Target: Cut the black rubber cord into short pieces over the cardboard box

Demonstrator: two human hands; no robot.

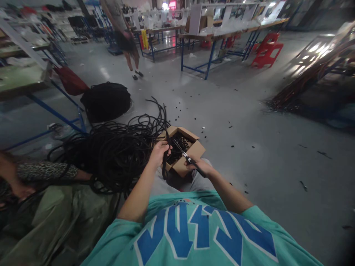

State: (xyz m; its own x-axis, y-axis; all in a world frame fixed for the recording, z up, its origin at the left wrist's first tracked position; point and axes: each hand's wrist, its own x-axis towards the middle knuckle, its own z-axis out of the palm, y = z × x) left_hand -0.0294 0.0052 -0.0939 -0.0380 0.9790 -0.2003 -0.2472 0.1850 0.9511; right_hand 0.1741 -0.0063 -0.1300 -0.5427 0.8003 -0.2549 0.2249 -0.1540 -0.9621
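Note:
My left hand (159, 152) is closed round black tubing (165, 164), with lengths of it sticking up above and hanging below the fingers. In my right hand (202, 166) is a pair of scissors (189, 159) with black handles, the metal blades pointing up and left toward the tubing. The blades appear apart from the tubing. Below both hands stands an open cardboard box (196, 147) holding many small black cut pieces (180, 142). To the left lies a large tangled heap of black tubing (119, 151).
A co-worker's hand (22, 190) is at the lower left, beside green sheeting (74, 210). A black bundle (107, 101) sits behind the heap. Black scraps dot the floor. Tables (210, 37), a red stool (267, 53) and a standing person (124, 37) are farther off.

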